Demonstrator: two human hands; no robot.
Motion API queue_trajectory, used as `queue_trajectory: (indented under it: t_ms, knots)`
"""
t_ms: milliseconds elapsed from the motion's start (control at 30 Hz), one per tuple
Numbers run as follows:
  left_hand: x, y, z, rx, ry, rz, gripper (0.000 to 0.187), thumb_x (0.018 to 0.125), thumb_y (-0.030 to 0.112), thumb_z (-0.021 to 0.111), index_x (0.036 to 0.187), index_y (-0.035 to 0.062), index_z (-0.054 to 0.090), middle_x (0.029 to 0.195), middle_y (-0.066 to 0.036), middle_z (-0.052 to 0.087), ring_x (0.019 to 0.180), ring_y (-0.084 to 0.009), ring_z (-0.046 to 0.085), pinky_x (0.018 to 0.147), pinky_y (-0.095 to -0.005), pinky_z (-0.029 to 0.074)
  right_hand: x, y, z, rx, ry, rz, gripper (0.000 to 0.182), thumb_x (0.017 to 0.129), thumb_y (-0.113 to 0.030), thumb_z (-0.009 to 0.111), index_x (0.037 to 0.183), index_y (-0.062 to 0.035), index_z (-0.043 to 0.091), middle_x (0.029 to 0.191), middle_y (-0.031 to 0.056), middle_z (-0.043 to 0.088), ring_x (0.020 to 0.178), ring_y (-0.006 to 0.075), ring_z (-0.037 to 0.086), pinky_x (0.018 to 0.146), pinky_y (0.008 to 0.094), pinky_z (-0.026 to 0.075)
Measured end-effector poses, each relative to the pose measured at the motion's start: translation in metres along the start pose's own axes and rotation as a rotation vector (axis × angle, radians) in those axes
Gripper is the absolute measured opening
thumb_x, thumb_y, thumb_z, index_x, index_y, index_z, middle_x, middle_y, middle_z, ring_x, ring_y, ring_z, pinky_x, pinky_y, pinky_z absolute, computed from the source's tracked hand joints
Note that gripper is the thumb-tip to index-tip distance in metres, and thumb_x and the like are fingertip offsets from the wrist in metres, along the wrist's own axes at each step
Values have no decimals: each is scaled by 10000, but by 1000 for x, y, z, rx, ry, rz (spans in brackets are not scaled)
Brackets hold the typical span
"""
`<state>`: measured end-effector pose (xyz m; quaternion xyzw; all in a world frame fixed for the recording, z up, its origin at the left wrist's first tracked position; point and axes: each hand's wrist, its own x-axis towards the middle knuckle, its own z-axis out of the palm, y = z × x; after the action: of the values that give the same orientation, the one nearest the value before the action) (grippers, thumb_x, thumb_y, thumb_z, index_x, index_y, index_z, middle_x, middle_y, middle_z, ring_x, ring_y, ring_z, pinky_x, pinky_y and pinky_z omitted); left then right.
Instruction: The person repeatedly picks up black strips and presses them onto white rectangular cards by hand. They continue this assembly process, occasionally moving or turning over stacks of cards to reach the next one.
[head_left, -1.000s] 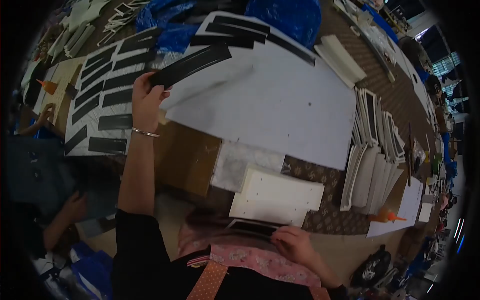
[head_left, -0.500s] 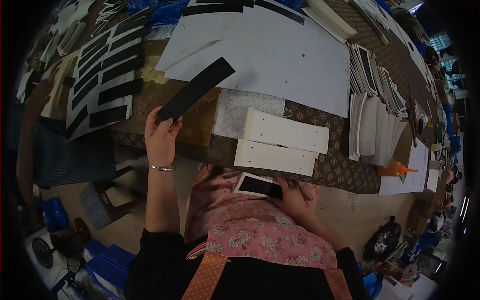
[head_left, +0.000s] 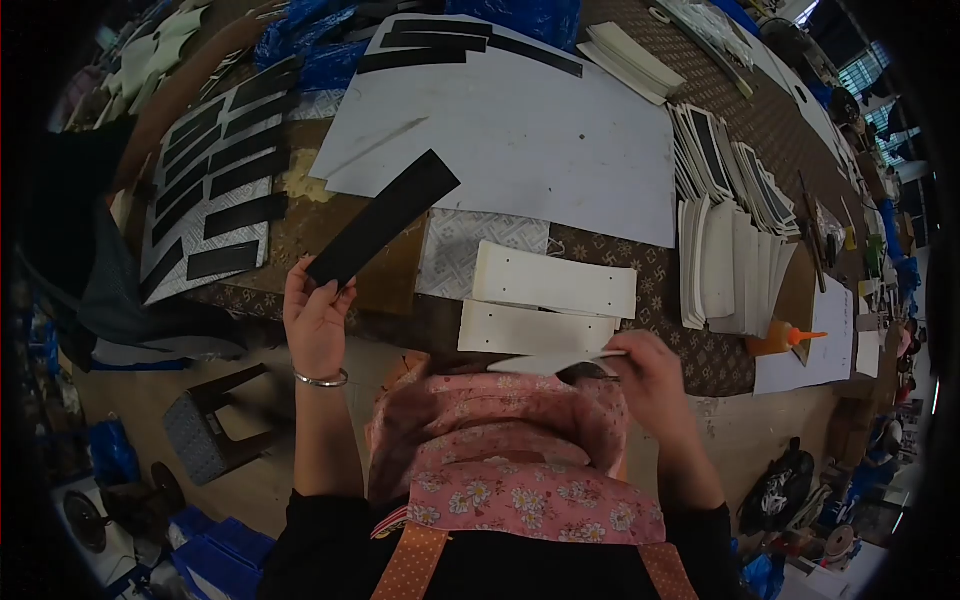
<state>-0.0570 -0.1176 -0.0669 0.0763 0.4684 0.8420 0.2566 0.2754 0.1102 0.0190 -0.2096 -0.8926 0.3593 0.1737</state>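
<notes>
My left hand [head_left: 318,318] pinches the lower end of a long black strip [head_left: 388,218], raised and slanting up to the right over the table's front edge. My right hand [head_left: 652,376] grips the right end of a pale rectangular panel [head_left: 548,362] above my lap. That panel is tilted nearly edge-on, so most of its face is hidden. Just beyond it, two cream panels with small holes lie on the table, a rear one [head_left: 556,281] and a front one [head_left: 535,329].
A large white board [head_left: 490,140] carries several black strips [head_left: 413,60] at its far end. More strips lie in rows on a patterned sheet [head_left: 236,200] at left, near another person's arm [head_left: 172,108]. Stacked panels [head_left: 716,265] and an orange-tipped bottle [head_left: 776,338] stand at right.
My right hand has lifted the panel from my lap and tipped it nearly edge-on. The left hand's strip has shifted slightly down and left. The other person's arm reaches farther across the table.
</notes>
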Motion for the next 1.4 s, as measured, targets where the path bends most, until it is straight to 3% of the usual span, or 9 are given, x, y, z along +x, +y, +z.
queue_trajectory:
  t_ms: [200,267,500,767,967,1033,1167,1233,1400]
  knots:
    - [0,2,2,-50,-20,-26,391,919,-65,536,1292,37,485,1155,-113,593,974,-225,643,857,-335,547,108,22,-30,123,78,243,248,878,-48,684,1115,-14,619,934,171,687,735,294,630,699,332,514]
    - [2,1,4,-65,-34,-35,391,919,-66,534,1293,37,485,1152,-113,593,973,-224,643,857,-337,547,139,44,-28,-9,-158,381,229,890,-97,688,1100,-17,643,930,166,692,730,286,600,723,326,508]
    - [6,-2,3,-28,11,-78,395,912,-63,541,1286,52,488,1128,-108,602,946,-219,647,851,-334,547,177,94,-3,-253,-200,142,290,847,-142,726,1114,-41,677,1004,155,701,853,288,646,800,380,517]
    - [19,-18,14,-10,10,-157,413,909,-68,530,1296,66,472,1148,-107,598,939,-213,648,843,-325,547,186,108,-1,-56,-262,393,279,857,-187,730,1096,-43,713,991,149,710,905,286,679,820,360,530]
    - [40,-26,17,346,17,-4,485,901,-46,579,1351,66,437,1235,-115,556,1031,-225,622,867,-312,524,183,91,-8,-104,-144,300,245,887,-156,703,1084,-9,696,887,164,712,815,262,670,761,351,526]
    - [40,-20,28,1137,141,353,593,893,-6,623,1432,72,388,1342,-117,481,1170,-230,549,907,-322,493,180,70,-20,-80,-64,258,229,891,-134,695,1076,1,689,863,164,709,788,262,668,742,346,524]
    - [21,-2,63,1132,-10,485,678,891,37,654,1487,69,332,1407,-117,420,1264,-231,471,941,-334,467,154,4,-47,88,-58,291,202,871,-77,698,1053,10,681,856,147,710,736,273,668,695,329,524]
    - [0,2,91,90,-523,-149,647,914,36,647,1484,56,342,1414,-104,424,1264,-204,477,962,-314,455,130,-15,-41,67,-190,194,207,847,-59,716,1039,9,683,863,147,709,737,261,675,677,322,524]
    - [-31,-15,108,217,-635,-411,470,931,23,641,1368,31,469,1199,-58,612,1052,-143,626,860,-286,533,82,-25,-29,166,-255,171,230,832,-59,742,1047,-5,684,840,126,701,748,191,673,663,294,517]
